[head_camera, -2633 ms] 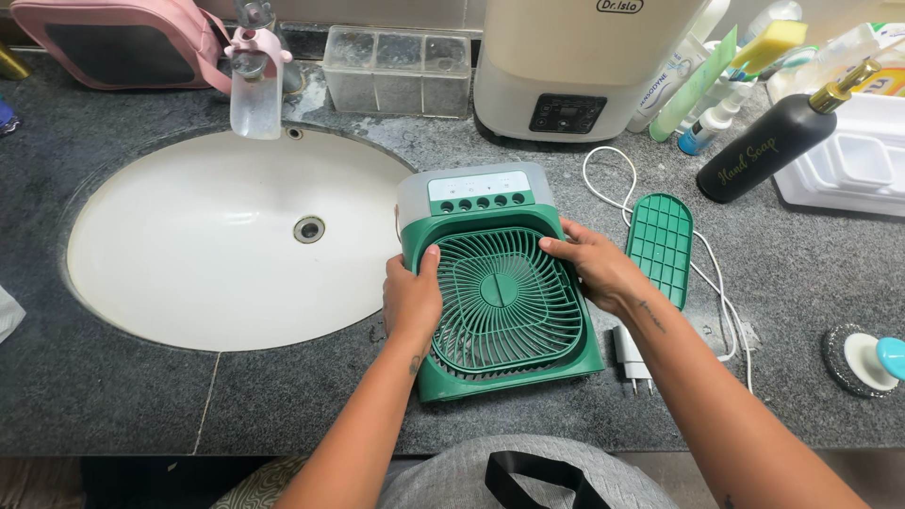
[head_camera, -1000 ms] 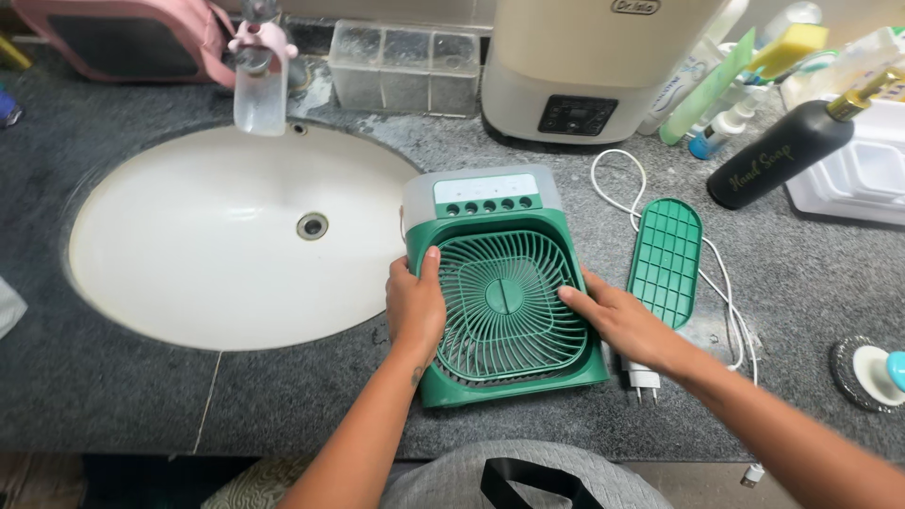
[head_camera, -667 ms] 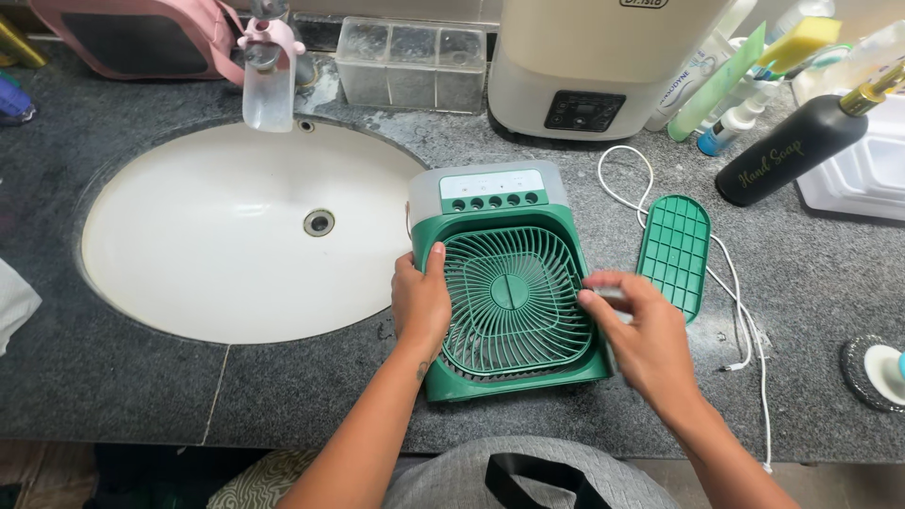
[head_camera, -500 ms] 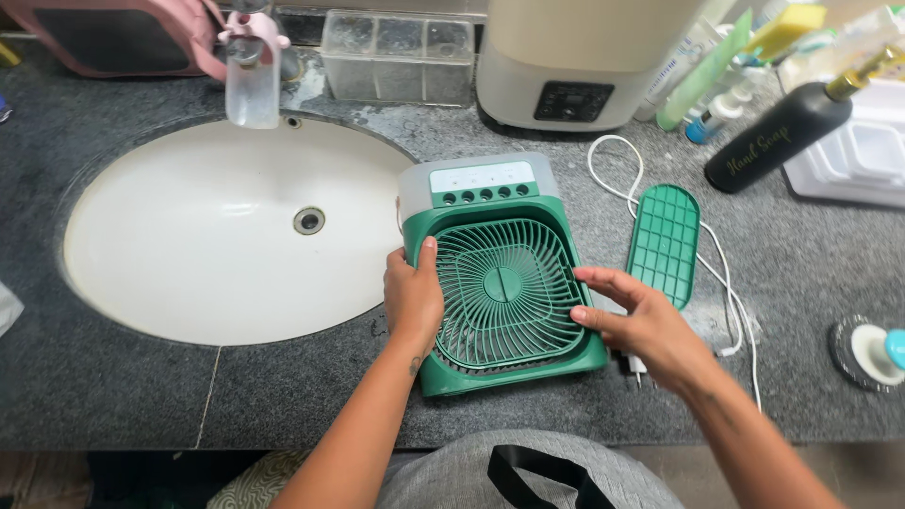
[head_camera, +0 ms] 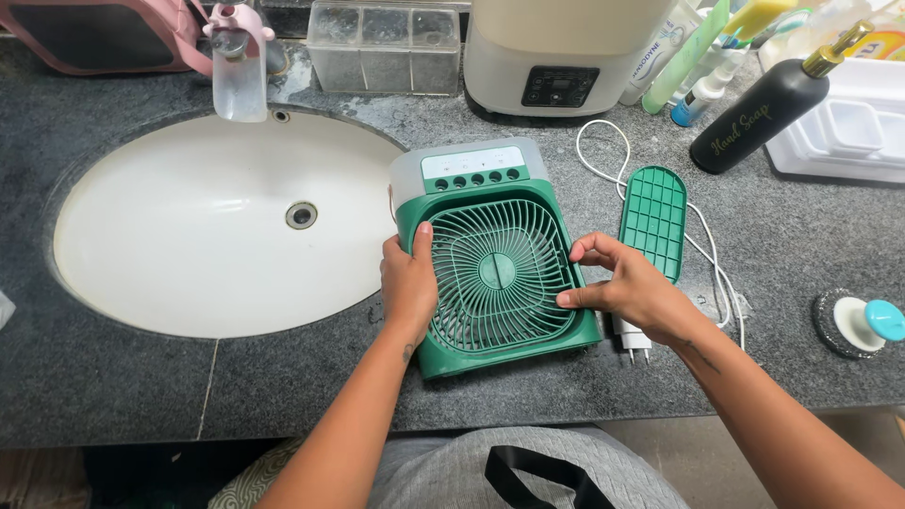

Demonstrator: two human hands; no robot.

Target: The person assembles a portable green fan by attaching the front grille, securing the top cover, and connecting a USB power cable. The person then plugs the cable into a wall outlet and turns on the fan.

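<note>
Gripping the green fan [head_camera: 495, 269] at frame centre, left hand [head_camera: 410, 283] fingers wrapped on its side, right hand [head_camera: 627, 287] fingertips pinching its right edge, grille panel [head_camera: 653, 221] lying detached beside, unfitted.

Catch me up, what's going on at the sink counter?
A person has a green fan lying face-up on the counter beside the sink. The left hand grips its left edge; the right hand pinches at the right edge of the grille. A loose green panel lies to the right, over a white cable with its plug near the right wrist.
</note>
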